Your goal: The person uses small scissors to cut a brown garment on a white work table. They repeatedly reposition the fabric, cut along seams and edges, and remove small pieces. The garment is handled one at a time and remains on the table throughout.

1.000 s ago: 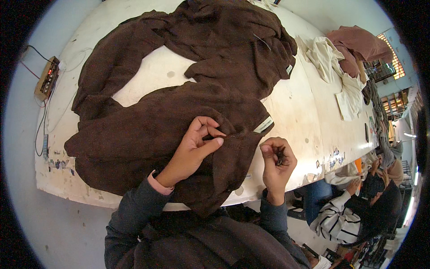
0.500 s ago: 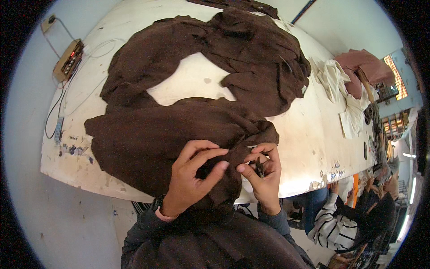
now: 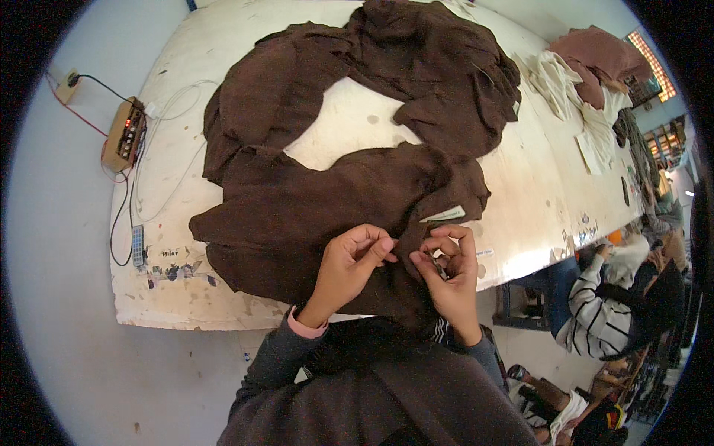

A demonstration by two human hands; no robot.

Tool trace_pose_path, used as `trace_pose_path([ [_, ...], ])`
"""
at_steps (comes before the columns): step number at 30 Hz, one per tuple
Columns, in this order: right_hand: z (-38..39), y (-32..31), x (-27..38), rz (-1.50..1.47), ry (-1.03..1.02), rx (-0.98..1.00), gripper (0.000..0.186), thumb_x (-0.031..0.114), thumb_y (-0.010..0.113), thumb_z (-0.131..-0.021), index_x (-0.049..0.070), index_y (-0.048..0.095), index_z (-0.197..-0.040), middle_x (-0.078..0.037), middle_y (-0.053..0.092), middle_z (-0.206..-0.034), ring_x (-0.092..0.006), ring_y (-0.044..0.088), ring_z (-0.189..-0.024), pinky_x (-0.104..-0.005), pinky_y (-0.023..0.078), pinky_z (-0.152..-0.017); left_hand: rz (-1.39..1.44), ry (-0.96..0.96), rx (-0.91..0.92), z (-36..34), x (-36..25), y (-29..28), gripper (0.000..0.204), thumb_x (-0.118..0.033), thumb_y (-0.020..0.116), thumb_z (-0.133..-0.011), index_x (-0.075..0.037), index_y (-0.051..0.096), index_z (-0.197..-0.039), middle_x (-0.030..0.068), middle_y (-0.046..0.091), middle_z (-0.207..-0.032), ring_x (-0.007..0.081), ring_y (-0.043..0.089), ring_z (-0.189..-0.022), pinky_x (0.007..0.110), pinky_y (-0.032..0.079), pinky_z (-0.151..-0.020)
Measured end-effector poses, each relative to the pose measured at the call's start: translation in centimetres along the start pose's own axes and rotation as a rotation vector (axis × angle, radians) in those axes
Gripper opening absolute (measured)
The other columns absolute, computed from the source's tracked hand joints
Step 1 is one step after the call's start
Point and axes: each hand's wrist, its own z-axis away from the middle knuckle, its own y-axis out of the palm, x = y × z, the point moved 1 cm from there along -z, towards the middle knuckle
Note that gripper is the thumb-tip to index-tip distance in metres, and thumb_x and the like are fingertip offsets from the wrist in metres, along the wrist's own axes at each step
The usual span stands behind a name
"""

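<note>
Dark brown knit-like cloth lies in a ring on the white table [image 3: 342, 126], its near part being a brown garment [image 3: 297, 201] bunched toward me. With thumb and fingers pinched, my left hand [image 3: 349, 269] is at a fold of this garment. My right hand [image 3: 455, 286] is curled around small dark thread snips [image 3: 442, 267], mostly hidden in the fingers, and its fingertips touch the same fold from the right. Just beyond the right fingers a white label [image 3: 444, 215] shows on the cloth.
A wooden box with switches [image 3: 123, 137], trailing cables, and a grey remote [image 3: 137, 245] are at the left edge. White cloth [image 3: 558, 82] and a mauve cloth pile [image 3: 599, 56] lie far right. A person in a striped sleeve [image 3: 595, 316] is beyond the right table edge.
The view has shifted, and the near garment now shows a white label by my right hand. My left fingers have closed from a wider spread into a pinch. The snips stay in my right hand.
</note>
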Motion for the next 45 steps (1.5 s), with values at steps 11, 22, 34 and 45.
trace_pose_path([
  [11,2.5,-3.3,3.7,1.118,-0.507,-0.033,0.022,0.020,0.081,-0.083,0.011,0.066,-0.097,0.000,0.068,-0.079,-0.0185,0.060,-0.059,-0.0349,0.036,-0.058,-0.097,0.145,-0.137,1.1,0.5,5.1,0.021,-0.017,0.062,-0.104,0.004,0.064,-0.104,0.0080,0.075,-0.093,0.0097,0.069,-0.088,0.025,0.053,-0.077],
  [22,-1.9,-8.6,0.9,0.833,-0.653,0.172,0.022,0.010,0.080,-0.084,0.008,0.064,-0.099,-0.001,0.069,-0.079,-0.0151,0.064,-0.062,-0.0318,0.041,-0.057,-0.273,0.179,-0.399,1.2,0.1,10.5,0.017,-0.012,0.064,-0.101,0.004,0.064,-0.105,0.0135,0.076,-0.102,0.0143,0.071,-0.094,0.028,0.054,-0.083],
  [34,-3.0,-8.3,-3.4,-0.697,0.268,0.202,0.031,-0.001,0.077,-0.088,0.005,0.058,-0.112,0.003,0.063,-0.093,-0.0051,0.056,-0.079,-0.0209,0.045,-0.072,-0.294,-0.002,0.513,5.9,-0.7,13.3,0.042,-0.040,0.072,-0.095,-0.001,0.062,-0.108,0.0179,0.067,-0.095,0.0321,0.067,-0.088,0.040,0.051,-0.079],
  [45,6.8,-1.7,-0.8,-0.419,0.041,0.248,0.028,0.012,0.077,-0.094,0.000,0.066,-0.117,-0.001,0.069,-0.101,-0.0110,0.060,-0.088,-0.0276,0.049,-0.078,0.257,0.474,-0.367,7.9,-1.3,7.5,0.065,-0.019,0.075,-0.094,0.000,0.038,-0.144,0.0125,0.056,-0.139,0.0237,0.057,-0.126,0.038,0.046,-0.107],
])
